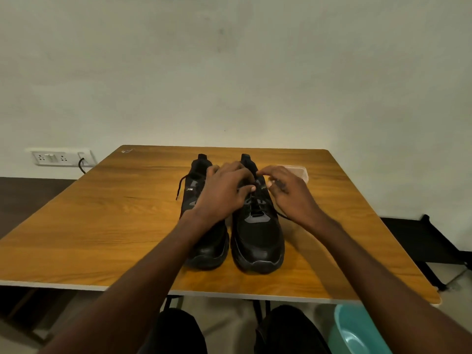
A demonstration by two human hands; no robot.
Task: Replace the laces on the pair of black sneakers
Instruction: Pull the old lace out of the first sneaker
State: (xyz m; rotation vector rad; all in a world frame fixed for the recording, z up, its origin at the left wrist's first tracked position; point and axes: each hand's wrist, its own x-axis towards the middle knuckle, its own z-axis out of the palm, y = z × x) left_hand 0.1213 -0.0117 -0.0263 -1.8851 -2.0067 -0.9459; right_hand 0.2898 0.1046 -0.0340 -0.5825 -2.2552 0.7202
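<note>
We have both sneakers mid-worktop; our left hand and right hand each pinch the right shoe's lace in a curled grip. Laces look soft, limp: best taken near the tips

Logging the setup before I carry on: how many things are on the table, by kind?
Black sneakers: 2, the left black lace-up sneaker and the right black lace-up sneaker.
Clear plastic containers: 1, the shallow clear plastic container behind the right hand.
Total: 3 on the wooden table.
</note>
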